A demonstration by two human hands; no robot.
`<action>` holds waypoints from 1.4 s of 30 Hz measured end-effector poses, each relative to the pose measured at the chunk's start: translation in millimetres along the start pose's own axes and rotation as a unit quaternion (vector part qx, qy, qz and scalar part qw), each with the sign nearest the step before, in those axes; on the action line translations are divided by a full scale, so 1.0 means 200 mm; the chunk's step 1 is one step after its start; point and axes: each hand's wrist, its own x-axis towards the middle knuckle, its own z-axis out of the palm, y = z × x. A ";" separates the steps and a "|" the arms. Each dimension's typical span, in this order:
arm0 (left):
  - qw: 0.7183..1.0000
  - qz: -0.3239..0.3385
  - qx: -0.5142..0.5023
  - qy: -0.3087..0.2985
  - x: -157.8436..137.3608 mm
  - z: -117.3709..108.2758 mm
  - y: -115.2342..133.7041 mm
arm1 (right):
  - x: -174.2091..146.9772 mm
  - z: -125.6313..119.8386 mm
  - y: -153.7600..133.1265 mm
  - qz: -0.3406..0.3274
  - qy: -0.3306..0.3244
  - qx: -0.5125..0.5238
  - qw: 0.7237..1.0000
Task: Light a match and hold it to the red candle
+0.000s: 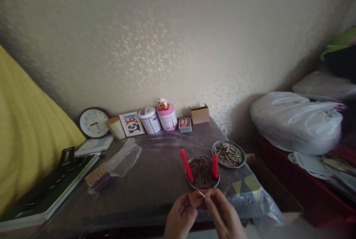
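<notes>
Left hand (181,215) holds small brown box (195,200); right hand (222,211) pinches match (202,194) at box, contact unclear. Both just in front of round plate (190,184) with two red candles (187,167), on bench (155,179).

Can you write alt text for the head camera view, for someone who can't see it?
A person's left hand holds a small brown box while the right hand pinches a match close to it, by the near edge of a table. Just beyond, two red candles with no flame stand in a round dish; a plate of matchsticks lies to its right.
</notes>
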 end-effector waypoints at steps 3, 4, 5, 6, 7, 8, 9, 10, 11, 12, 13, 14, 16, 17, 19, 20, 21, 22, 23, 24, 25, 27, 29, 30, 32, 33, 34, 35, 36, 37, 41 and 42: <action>1.000 -0.003 0.024 -0.017 0.00 0.00 0.01 | -0.01 0.00 -0.01 -0.028 -0.032 -0.022 0.999; 1.000 -0.003 0.023 -0.013 0.00 0.00 0.01 | -0.01 0.00 -0.01 -0.032 -0.039 -0.025 0.998; 1.000 -0.006 0.018 -0.008 0.00 0.00 0.01 | -0.01 0.00 -0.02 -0.035 -0.044 -0.026 0.998; 1.000 -0.010 0.013 -0.003 0.00 0.00 0.01 | -0.01 0.00 -0.02 -0.035 -0.050 -0.027 0.998; 1.000 -0.015 0.012 -0.001 0.00 -0.01 0.02 | -0.01 0.00 -0.02 -0.034 -0.054 -0.029 0.998; 1.000 -0.021 0.012 0.000 0.01 -0.01 0.02 | -0.01 0.00 -0.02 -0.033 -0.055 -0.033 0.997; 1.000 -0.026 0.012 -0.001 0.01 -0.01 0.02 | -0.02 0.00 -0.03 -0.032 -0.056 -0.036 0.997; 1.000 -0.029 0.009 -0.003 0.01 0.00 0.02 | -0.02 0.00 -0.03 -0.031 -0.056 -0.038 0.997; 1.000 -0.028 0.006 -0.007 0.01 0.00 0.02 | -0.02 0.00 -0.03 -0.031 -0.057 -0.039 0.997; 1.000 -0.026 0.004 -0.009 0.01 0.00 0.01 | -0.02 0.01 -0.04 -0.031 -0.058 -0.037 0.997; 1.000 -0.023 0.003 -0.010 0.01 0.00 0.01 | -0.02 0.01 -0.04 -0.031 -0.060 -0.035 0.997; 1.000 -0.017 0.003 -0.011 0.01 -0.01 0.01 | -0.02 0.01 -0.05 -0.032 -0.062 -0.034 0.997; 1.000 -0.014 0.010 -0.021 0.02 -0.02 0.00 | -0.01 0.01 -0.05 -0.031 -0.058 -0.036 0.997; 0.999 -0.019 0.014 -0.030 0.02 -0.03 0.00 | -0.01 0.01 -0.05 -0.031 -0.056 -0.039 0.997; 0.998 -0.036 0.019 -0.051 0.03 -0.04 -0.01 | -0.01 0.01 -0.04 -0.033 -0.049 -0.042 0.997; 0.998 -0.040 0.023 -0.052 0.03 -0.05 -0.01 | -0.01 0.01 -0.03 -0.034 -0.047 -0.043 0.997; 0.998 -0.037 0.028 -0.044 0.03 -0.04 -0.01 | -0.02 0.01 -0.03 -0.035 -0.046 -0.045 0.997; 0.999 -0.028 0.032 -0.034 0.02 -0.04 0.00 | -0.02 0.01 -0.02 -0.037 -0.045 -0.048 0.997; 0.999 -0.016 0.034 -0.023 0.02 -0.03 0.00 | -0.02 0.01 -0.02 -0.037 -0.045 -0.051 0.997; 0.999 -0.007 0.036 -0.017 0.01 -0.02 0.00 | -0.02 0.01 -0.02 -0.037 -0.046 -0.052 0.997; 0.999 -0.001 0.037 -0.016 0.01 -0.01 0.00 | -0.02 0.01 -0.02 -0.036 -0.047 -0.051 0.997; 0.999 0.003 0.041 -0.024 0.01 -0.01 0.00 | -0.02 0.01 -0.02 -0.034 -0.050 -0.042 0.997; 0.998 0.005 0.059 -0.008 0.02 -0.02 0.02 | -0.02 0.01 -0.01 -0.034 -0.028 -0.045 0.998; 0.998 0.006 0.067 0.001 0.02 -0.03 0.03 | -0.01 0.00 0.00 -0.034 -0.004 -0.058 0.998; 0.998 0.010 0.056 0.003 0.01 -0.04 0.05 | 0.00 -0.02 0.02 -0.028 0.049 -0.107 0.993; 0.999 0.012 0.035 -0.005 0.01 -0.03 0.07 | 0.01 -0.03 0.03 -0.025 0.070 -0.137 0.988; 1.000 0.012 0.008 -0.013 0.00 -0.03 0.09 | 0.01 -0.04 0.03 -0.026 0.081 -0.167 0.982; 1.000 0.009 -0.015 -0.017 -0.01 -0.02 0.11 | 0.02 -0.05 0.03 -0.032 0.084 -0.191 0.977; 0.999 0.006 -0.034 -0.019 -0.02 -0.01 0.13 | 0.02 -0.06 0.03 -0.045 0.082 -0.211 0.973; 0.999 0.004 -0.045 -0.020 -0.03 0.00 0.14 | 0.03 -0.06 0.02 -0.060 0.074 -0.224 0.970; 0.999 0.004 -0.037 -0.025 -0.04 0.02 0.16 | 0.03 -0.06 0.01 -0.117 0.033 -0.229 0.966; 0.999 0.000 -0.030 -0.022 -0.04 0.01 0.16 | 0.02 -0.06 0.01 -0.127 0.024 -0.226 0.965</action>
